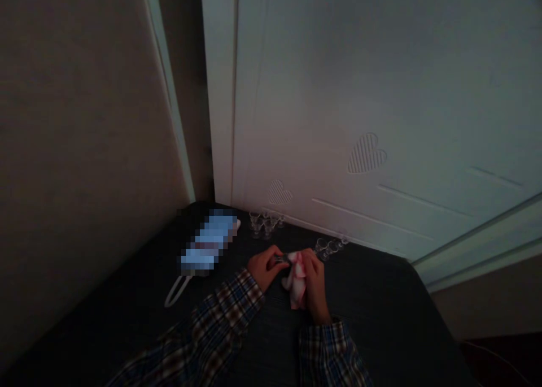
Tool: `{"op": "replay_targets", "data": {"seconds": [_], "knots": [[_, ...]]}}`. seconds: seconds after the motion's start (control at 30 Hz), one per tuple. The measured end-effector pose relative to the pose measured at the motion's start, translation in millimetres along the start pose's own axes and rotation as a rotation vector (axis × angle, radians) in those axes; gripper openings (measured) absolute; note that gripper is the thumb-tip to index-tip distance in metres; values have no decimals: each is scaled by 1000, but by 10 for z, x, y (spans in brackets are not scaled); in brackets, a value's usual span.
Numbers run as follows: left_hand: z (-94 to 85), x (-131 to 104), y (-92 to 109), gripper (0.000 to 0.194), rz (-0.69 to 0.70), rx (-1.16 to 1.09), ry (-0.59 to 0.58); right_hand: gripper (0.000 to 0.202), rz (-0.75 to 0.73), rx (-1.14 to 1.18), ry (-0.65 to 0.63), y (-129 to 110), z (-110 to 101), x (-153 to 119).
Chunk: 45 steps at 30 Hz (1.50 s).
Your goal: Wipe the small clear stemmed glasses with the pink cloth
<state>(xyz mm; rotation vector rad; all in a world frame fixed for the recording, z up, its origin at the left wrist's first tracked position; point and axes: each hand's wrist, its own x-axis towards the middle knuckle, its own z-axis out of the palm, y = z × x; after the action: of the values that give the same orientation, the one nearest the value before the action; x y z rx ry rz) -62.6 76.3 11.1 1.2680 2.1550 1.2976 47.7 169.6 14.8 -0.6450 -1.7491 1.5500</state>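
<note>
My left hand point(263, 266) is closed, its thumb and fingers pinching a small clear glass point(282, 258) held sideways. Bunched in my closed right hand point(315, 278) is a pink-and-white cloth point(298, 290), its top pressed to the end of the glass and its lower part hanging down. Just beyond my left hand, several small stemmed glasses point(268, 226) stand in a cluster. Another group of small glasses point(324, 248) stands beyond my right hand. Dim light hides the finer details.
The dark table point(271, 330) meets a pale panel point(305, 121) with embossed hearts along its back. On the left lies a phone point(209, 240) with a lit, blurred screen and a white strap point(178, 291). A brown wall point(84, 149) borders the left side.
</note>
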Motion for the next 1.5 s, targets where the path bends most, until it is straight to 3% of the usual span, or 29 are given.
{"op": "replay_targets", "data": {"seconds": [0.2,0.43,0.77,1.07,1.33,1.5], "knots": [[-7,-10,17,27,51,2,32,27,-12,-24,-30,-63,-5,-12],[75,-21,-54,32,40,-126,57,26,-8,-2,-35,62,3,9],[116,6,-139,27,105,-20,40,26,-7,-73,-48,79,-9,-2],[74,16,-135,31,137,41,142,27,-57,-127,-12,67,18,-17],[85,5,-86,32,37,-56,33,28,-82,-192,11,105,9,-7],[86,-3,-92,25,119,-57,21,28,-82,-213,2,122,4,2]]}}
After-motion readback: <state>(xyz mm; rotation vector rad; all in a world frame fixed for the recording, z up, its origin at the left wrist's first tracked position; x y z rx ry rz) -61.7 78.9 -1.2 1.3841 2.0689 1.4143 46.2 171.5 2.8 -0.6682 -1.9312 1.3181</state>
